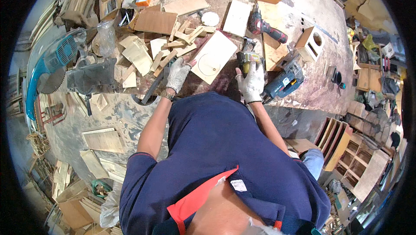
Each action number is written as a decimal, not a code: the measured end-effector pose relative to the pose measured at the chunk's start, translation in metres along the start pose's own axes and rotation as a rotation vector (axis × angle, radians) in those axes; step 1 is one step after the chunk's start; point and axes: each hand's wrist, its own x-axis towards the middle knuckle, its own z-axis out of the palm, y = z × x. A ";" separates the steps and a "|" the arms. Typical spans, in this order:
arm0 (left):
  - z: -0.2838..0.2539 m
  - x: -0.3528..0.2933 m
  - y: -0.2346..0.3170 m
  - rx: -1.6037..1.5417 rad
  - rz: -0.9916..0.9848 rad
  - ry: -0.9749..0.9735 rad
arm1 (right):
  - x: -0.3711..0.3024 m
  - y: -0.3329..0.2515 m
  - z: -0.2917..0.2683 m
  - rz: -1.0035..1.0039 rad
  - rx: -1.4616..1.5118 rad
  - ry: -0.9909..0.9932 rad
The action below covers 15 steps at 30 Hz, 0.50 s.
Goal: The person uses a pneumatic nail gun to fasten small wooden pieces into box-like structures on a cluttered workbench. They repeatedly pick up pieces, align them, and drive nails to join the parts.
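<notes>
My left hand (177, 75), in a pale knit glove, is at the left corner of a rectangular light wooden board (220, 46). Its thumb side reaches to the board's edge; the other fingers point away over wood scraps, apart from one another. A circle with a small mark inside is drawn on the board's near half. My right hand (251, 84), gloved too, is closed around a small yellow-and-black power tool (248, 56) just right of the board. The palm and fingers hide part of that tool.
A red-and-black drill (266, 29) and a blue jigsaw (284, 81) lie to the right, near a wooden box with round holes (310, 44). Wood offcuts (138, 53) crowd the left. A teal circular-blade saw (56, 63) stands far left. The bench edge (312, 106) runs before me.
</notes>
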 end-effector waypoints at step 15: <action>-0.017 -0.018 -0.016 0.194 0.105 0.263 | 0.095 -0.055 -0.015 -0.579 0.121 -0.614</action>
